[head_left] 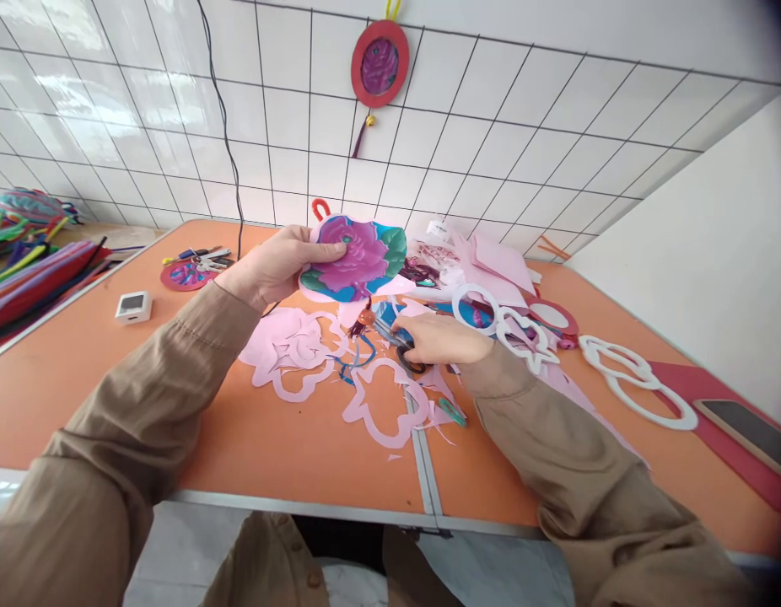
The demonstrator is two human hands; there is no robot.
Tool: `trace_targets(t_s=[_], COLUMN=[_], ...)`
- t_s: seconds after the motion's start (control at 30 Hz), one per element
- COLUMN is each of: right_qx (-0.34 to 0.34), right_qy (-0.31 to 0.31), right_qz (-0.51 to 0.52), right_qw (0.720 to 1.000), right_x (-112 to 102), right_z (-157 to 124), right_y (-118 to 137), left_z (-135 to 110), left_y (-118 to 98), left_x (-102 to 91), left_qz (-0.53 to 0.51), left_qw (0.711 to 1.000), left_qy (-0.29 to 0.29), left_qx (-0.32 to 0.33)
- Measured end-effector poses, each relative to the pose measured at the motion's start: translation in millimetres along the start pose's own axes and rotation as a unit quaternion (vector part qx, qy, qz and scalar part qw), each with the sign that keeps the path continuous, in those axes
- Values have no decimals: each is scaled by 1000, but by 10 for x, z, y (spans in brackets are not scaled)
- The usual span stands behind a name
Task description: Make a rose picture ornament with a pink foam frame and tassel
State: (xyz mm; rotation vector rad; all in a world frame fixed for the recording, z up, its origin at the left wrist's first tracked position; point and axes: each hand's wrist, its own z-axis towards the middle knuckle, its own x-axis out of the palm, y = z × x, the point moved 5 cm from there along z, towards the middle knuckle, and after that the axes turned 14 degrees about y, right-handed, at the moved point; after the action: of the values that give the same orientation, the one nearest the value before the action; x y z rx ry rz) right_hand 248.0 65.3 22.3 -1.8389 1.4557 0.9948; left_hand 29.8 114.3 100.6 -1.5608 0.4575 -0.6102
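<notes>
My left hand (273, 263) pinches the left edge of a flower-shaped hanging ornament (365, 253), thumb across its front. It carries a purple peony print with green leaves on blue. A red pipe-cleaner loop (320, 209) sticks up at its top; an orange bead (366, 317) with a dark tassel hangs below. Over the paper scraps, my right hand (446, 339) has its fingers closed on dark-handled scissors (408, 354); part of the handles is hidden. Pink cut-out paper outlines (390, 432) and blue trimmings (346, 371) lie around the scissors.
White ring frames (656, 403) and a phone (748, 432) lie at right. Pink sheets (501, 261) are heaped at the back. A small white device (133, 307), keys (207, 260) and pipe cleaners (42, 287) are at left. A round ornament (379, 64) hangs on the tiled wall.
</notes>
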Motion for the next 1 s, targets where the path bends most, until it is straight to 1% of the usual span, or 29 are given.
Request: trace_targets(t_s=[0.07, 0.1, 0.17, 0.2, 0.23, 0.3, 0.4, 0.47, 0.53, 0.6, 0.63, 0.7, 0.8, 0.83, 0.9, 1.0], right_qx=[-1, -11, -56, -93, -127, -176, -198, -205, -226, -261, -278, -303, -328, -334, -337, -334], right_qy=[-8, -10, -6, -3, -2, -13, -33, -41, -42, -45, -49, -64, -92, -102, -112, -90], right_qz=[29, 60, 160, 225, 290, 405, 535, 599, 647, 671, 676, 680, 673, 667, 651, 635], right_qw=[1000, 998, 985, 970, 948, 897, 821, 773, 727, 692, 681, 665, 656, 658, 671, 690], right_x=[-26, -33, -15, 10, 43, 129, 293, 383, 429, 428, 417, 388, 358, 353, 357, 392], right_z=[-64, -102, -164, -183, -189, -163, -59, 6, 38, 32, 19, -17, -70, -87, -117, -167], right_y=[-25, -43, -77, -87, -98, -118, -110, -68, -9, 40, 52, 47, 9, -1, -7, 41], left_z=[0, -3, -16, -26, -37, -57, -64, -49, -22, 4, 14, 28, 39, 44, 59, 93], left_y=[-20, -31, -64, -85, -108, -151, -188, -190, -174, -150, -140, -125, -103, -94, -72, -27], left_x=[-29, -44, -83, -107, -135, -191, -280, -338, -388, -428, -444, -465, -482, -488, -498, -495], left_qz=[16, 22, 34, 40, 46, 56, 63, 69, 74, 77, 79, 84, 84, 83, 80, 74], left_qw=[1000, 1000, 999, 999, 998, 997, 996, 995, 994, 994, 994, 994, 995, 995, 995, 996], left_qy=[0, 2, 0, -2, -7, -18, -35, -46, -54, -59, -60, -58, -54, -55, -57, -54], left_qx=[13, 19, 30, 35, 41, 49, 53, 56, 55, 49, 46, 38, 21, 16, 11, 11])
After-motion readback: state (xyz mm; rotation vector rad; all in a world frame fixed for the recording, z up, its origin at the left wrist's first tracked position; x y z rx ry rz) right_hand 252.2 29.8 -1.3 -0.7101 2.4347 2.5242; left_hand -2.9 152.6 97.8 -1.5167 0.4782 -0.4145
